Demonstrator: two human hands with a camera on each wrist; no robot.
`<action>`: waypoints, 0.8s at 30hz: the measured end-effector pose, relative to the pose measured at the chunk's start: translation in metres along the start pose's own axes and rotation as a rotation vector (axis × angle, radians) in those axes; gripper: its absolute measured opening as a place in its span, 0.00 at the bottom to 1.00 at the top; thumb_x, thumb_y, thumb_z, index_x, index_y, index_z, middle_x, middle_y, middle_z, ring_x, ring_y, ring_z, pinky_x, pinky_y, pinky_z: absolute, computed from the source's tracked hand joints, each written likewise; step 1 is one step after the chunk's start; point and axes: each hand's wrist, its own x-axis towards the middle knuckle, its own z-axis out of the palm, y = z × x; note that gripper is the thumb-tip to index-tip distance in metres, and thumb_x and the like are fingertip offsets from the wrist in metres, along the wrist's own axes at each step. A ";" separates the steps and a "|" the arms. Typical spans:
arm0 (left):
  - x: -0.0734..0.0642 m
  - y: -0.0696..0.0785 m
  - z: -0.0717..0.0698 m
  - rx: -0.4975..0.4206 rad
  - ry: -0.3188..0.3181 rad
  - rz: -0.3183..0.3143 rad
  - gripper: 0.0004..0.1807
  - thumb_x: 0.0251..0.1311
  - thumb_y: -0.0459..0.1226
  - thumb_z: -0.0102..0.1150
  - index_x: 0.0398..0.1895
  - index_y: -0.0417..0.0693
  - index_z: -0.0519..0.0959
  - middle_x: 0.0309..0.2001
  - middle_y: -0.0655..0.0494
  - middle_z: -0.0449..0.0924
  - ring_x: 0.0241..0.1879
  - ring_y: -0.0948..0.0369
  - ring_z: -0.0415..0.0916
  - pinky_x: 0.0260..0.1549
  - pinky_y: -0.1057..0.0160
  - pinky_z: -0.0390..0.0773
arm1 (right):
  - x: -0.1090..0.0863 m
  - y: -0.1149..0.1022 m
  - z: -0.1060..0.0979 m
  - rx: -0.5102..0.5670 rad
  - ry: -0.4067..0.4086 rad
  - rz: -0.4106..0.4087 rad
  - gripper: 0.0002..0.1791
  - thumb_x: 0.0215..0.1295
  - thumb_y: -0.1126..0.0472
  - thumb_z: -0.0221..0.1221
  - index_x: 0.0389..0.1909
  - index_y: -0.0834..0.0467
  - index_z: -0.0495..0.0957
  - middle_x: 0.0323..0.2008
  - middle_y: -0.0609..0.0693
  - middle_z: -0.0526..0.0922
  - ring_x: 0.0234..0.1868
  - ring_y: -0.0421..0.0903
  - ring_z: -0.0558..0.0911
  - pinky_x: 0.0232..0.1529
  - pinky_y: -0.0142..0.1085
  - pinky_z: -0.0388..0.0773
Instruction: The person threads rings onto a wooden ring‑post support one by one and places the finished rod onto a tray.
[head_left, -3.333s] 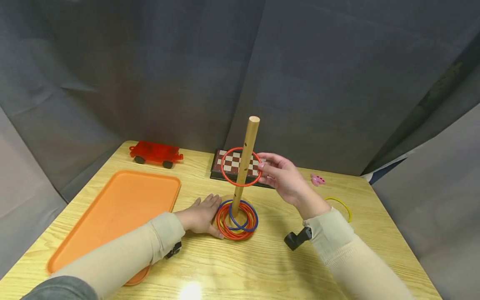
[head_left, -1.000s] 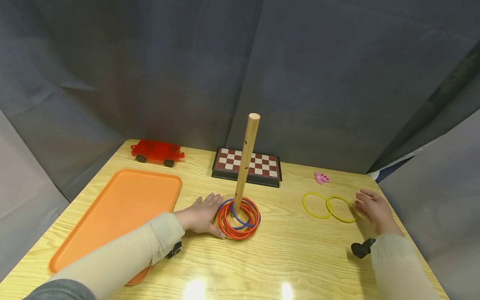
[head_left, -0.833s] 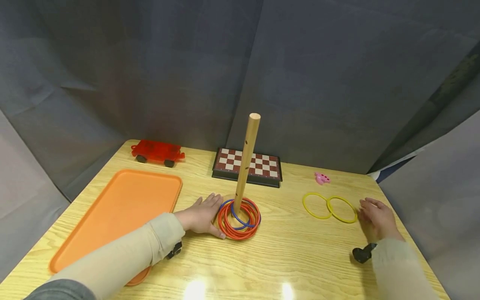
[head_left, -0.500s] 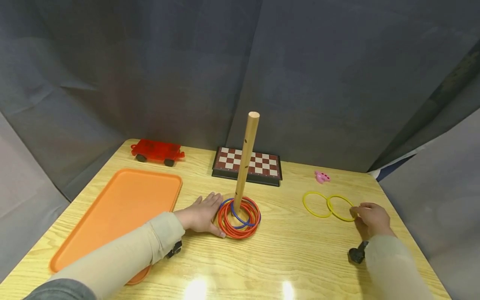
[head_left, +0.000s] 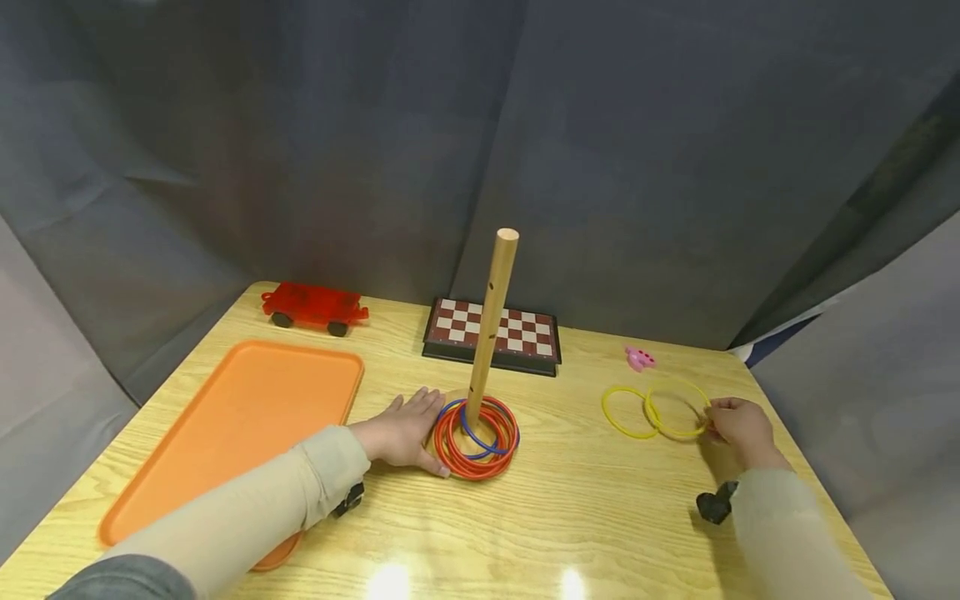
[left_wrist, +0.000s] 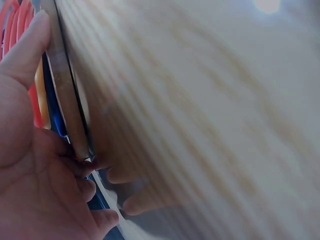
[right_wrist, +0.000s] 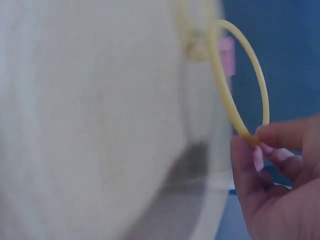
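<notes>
Upright on the table stands a wooden post (head_left: 492,321) on a round base (left_wrist: 64,85). Several red rings (head_left: 477,477) lie around its foot, with blue and yellow ones among them. My left hand (head_left: 405,429) rests against the base's left side, fingers extended and thumb along the near edge. On the right, my right hand (head_left: 742,429) pinches a yellow ring (right_wrist: 220,80) between thumb and fingers; the ring is tilted up off the table. Left of it a second yellow ring (head_left: 605,406) lies flat, overlapping the held one in the head view.
An orange tray (head_left: 277,408) lies on the left, with a red toy wagon (head_left: 313,306) behind it. Behind the post sits a checkered board box (head_left: 525,337). A small pink toy (head_left: 640,358) lies at the back right. Grey curtains (head_left: 300,150) surround the table.
My right hand left a red ring at the post, moved to the right and took hold of a yellow ring, lifting its edge. My left hand stayed at the base.
</notes>
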 end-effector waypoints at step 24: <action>0.001 -0.001 0.000 0.025 0.006 0.002 0.67 0.55 0.62 0.73 0.82 0.34 0.45 0.82 0.40 0.43 0.81 0.45 0.36 0.76 0.39 0.40 | -0.084 -0.221 0.015 0.916 -0.351 -0.296 0.09 0.72 0.64 0.65 0.50 0.56 0.81 0.40 0.50 0.82 0.37 0.41 0.85 0.38 0.33 0.86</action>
